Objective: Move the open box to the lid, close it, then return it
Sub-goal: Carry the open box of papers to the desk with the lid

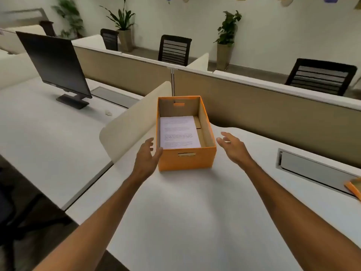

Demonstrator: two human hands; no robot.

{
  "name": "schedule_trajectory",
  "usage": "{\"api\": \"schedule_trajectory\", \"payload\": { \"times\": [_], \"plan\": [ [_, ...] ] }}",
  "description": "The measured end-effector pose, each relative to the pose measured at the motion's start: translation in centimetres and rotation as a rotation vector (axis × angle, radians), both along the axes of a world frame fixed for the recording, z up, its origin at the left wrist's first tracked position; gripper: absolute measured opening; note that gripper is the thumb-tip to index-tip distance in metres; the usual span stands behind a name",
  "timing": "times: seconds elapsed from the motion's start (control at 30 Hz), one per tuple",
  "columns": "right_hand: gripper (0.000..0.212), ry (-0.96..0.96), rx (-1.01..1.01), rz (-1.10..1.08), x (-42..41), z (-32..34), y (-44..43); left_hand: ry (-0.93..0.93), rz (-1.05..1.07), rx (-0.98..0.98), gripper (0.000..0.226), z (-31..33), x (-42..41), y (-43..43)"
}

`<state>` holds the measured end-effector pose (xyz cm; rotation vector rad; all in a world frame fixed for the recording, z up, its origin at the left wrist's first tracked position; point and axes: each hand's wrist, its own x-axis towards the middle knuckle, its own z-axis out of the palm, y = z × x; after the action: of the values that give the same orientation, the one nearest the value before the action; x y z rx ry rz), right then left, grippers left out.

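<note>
Head view, the only one supplied: the open box (186,133), orange with a handle slot in its near wall, stands flat on the white counter (195,212), its left side close against the cream divider panel (134,122). A stack of printed paper (178,132) lies inside it, toward its left wall. The box carries no lid. The left hand (147,155) is at the box's near left corner, fingers spread wide and curved, thumb touching or all but touching the corner edge; firm contact cannot be confirmed. The right hand (233,146) is just beside the box's right wall and apart from it, fingers wide, holding nothing. An orange piece (354,187) lies well to the right of the box, cut off by the frame edge; it is judged likely to be the lid, though too little shows to be certain. Assessment: the task appears to be at its opening step, with both hands placed to take the box by its sides. Outstanding: grasp, carry to the lid, closing, and return to the spot beside the divider
</note>
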<state>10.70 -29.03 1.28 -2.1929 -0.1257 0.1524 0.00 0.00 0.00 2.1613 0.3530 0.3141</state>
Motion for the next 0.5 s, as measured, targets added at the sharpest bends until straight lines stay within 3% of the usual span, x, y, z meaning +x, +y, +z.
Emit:
{"api": "schedule_trajectory", "payload": {
  "times": [0.27,0.4,0.5],
  "plan": [
    [0.053,0.233,0.069,-0.063,5.3,-3.9,2.3,0.242,0.068,-0.307,0.070,-3.2,5.3,3.3],
    [0.037,0.338,0.223,-0.112,6.7,-5.3,3.0,0.330,0.023,-0.554,0.065,-4.6,6.8,4.9],
    [0.029,0.360,0.249,-0.116,7.2,-5.6,3.3,0.374,-0.027,-0.591,0.065,-5.1,7.1,5.7]
  ]
}}
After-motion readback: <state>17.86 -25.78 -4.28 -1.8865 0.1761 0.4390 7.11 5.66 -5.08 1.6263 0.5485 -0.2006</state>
